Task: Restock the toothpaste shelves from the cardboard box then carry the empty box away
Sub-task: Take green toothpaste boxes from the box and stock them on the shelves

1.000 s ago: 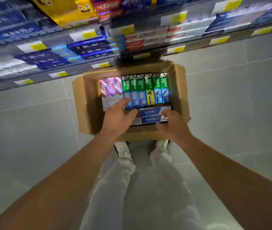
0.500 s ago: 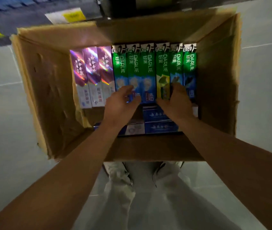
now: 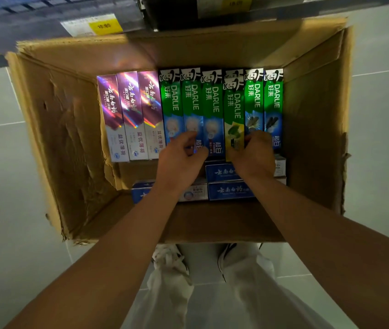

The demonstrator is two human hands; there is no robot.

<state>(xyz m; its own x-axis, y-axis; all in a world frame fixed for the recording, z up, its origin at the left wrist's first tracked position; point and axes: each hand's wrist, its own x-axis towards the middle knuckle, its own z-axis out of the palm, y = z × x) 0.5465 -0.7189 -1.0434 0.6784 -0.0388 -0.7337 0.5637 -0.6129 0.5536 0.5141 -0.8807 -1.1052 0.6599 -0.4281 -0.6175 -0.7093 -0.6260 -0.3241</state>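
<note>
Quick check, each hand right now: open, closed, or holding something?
Left hand: fingers curled over the green cartons; grip cannot be told.
Right hand: pinching the raised green-yellow carton.

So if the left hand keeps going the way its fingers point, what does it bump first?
Probably the green Darlie cartons: the left hand points its curled fingers at their lower ends, though depth is unclear.
</note>
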